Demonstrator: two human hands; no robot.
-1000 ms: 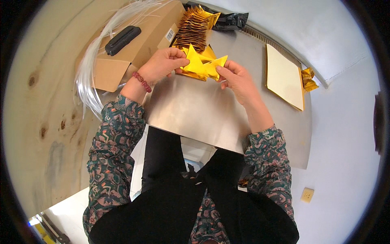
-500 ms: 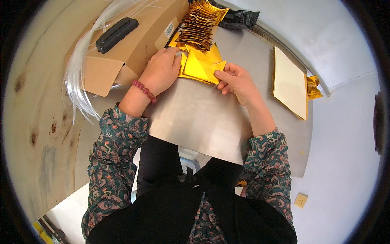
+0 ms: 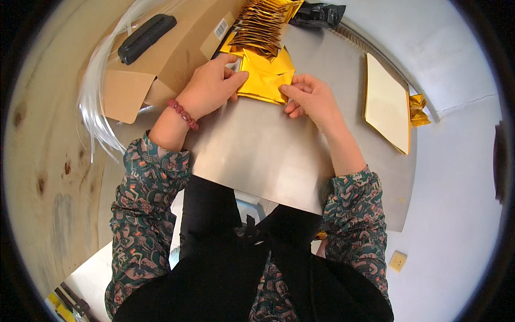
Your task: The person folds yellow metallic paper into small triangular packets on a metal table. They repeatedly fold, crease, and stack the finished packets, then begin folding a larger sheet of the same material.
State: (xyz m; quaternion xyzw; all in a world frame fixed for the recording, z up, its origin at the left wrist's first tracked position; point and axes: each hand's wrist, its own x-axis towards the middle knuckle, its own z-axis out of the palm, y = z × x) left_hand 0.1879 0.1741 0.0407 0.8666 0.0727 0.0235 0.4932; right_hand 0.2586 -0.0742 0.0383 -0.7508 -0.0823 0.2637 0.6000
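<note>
A shiny gold foil sheet (image 3: 263, 81), folded into a flat packet with creased flaps, lies on the metal tabletop in front of me. My left hand (image 3: 209, 86) pinches its left edge, the thumb on top and the fingers curled beside it. At the right edge, my right hand (image 3: 310, 96) grips the lower corner between thumb and forefinger. Just beyond the packet stands a dense row of folded gold foil pieces (image 3: 261, 27), its near end almost touching the packet.
A cardboard box (image 3: 185, 40) stands at the left, with a black elongated object (image 3: 146, 38) and clear plastic strands (image 3: 96, 91) on it. Cream-backed gold sheets (image 3: 385, 102) lie at the right beside crumpled gold foil (image 3: 418, 110). Black plastic (image 3: 319, 15) sits at the back.
The raised, pointed flap of the foil now lies flatter. My left thumb has moved right onto the packet, and my right hand has shifted slightly.
</note>
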